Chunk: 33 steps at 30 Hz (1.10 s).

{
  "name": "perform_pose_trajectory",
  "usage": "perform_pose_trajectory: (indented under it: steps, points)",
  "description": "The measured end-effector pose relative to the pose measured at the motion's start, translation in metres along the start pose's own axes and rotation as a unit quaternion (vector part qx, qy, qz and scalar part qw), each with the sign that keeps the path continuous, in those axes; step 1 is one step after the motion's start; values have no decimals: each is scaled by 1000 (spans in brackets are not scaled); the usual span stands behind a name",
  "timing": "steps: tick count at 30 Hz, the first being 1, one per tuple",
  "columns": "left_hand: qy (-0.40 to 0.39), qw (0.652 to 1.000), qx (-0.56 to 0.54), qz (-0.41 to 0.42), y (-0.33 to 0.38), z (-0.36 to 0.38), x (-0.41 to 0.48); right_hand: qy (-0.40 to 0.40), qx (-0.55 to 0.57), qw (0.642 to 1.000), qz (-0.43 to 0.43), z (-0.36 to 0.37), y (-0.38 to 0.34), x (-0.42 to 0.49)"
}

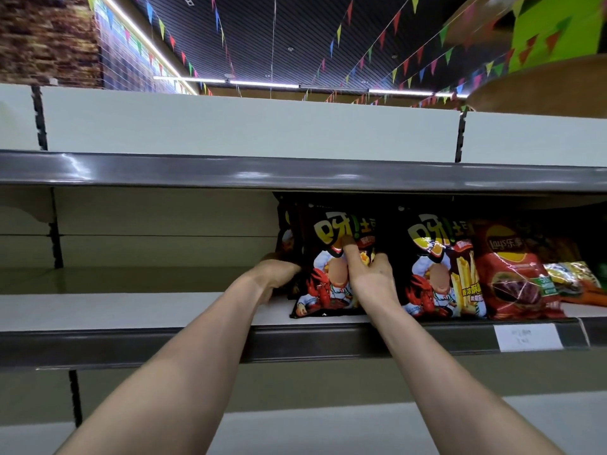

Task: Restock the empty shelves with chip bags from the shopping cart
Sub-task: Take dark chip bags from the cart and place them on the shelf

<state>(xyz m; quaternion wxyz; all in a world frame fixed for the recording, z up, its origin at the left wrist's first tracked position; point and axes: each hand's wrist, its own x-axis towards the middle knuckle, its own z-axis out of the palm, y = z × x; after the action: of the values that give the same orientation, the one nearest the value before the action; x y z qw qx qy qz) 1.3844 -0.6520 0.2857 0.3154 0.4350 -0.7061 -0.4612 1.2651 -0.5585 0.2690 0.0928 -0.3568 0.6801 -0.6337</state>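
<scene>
Strings of coloured bunting [404, 67] hang under the dark ceiling, and the upper shelf [230, 172] overhangs closely, its lip just above the bag tops. On the middle shelf [164, 310], a second black bag [433, 267] and a red Lay's bag [512, 274] crowd the right, with a price label [528, 336] below. The black chip bag [325, 290] stands upright near the front edge, long axis vertical, printed face outward. The left hand [279, 274] bends round its left edge, fingertips hidden behind. The right hand [371, 277] lays its thumb [349, 252] up the front while its fingers [379, 261] curl at the right edge, clamped on the bag.
</scene>
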Motion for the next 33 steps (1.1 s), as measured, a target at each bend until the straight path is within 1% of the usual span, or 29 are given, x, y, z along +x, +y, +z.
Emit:
perform_pose_trajectory:
  steps: [9,13,17,19,20,22,24,25,27,28,30,32,33]
  points:
    - [21,997,33,63,-5,1,9,-15,32,999,9,-6,-7,-8]
    - [16,996,73,54,-8,-15,13,-34,39,999,5,-2,-12,-8]
    - [-6,997,76,32,-15,-24,16,-32,42,998,17,12,-11,-7]
    - [9,999,31,34,-16,-22,16,-22,42,999,22,16,-10,-6]
    - [29,998,-11,45,-16,-21,13,-18,41,999,24,17,-10,-6]
    - [72,989,-107,71,-9,-19,4,-16,37,999,23,18,-10,-6]
    - [88,981,-147,90,6,-13,-7,-13,33,999,18,19,-10,-7]
    - [84,983,-139,91,15,-7,-15,-11,28,999,15,19,-10,-7]
    - [82,990,-82,75,27,7,-25,-15,16,1000,9,18,-11,-9]
    - [82,993,-56,56,30,13,-29,-23,12,1000,6,17,-11,-10]
    - [88,995,-2,49,33,22,-36,-45,5,999,8,16,-12,-12]
    - [88,988,115,51,34,23,-34,-48,-3,999,9,16,-10,-12]
    - [89,979,173,56,34,24,-32,-45,-4,999,9,16,-10,-13]
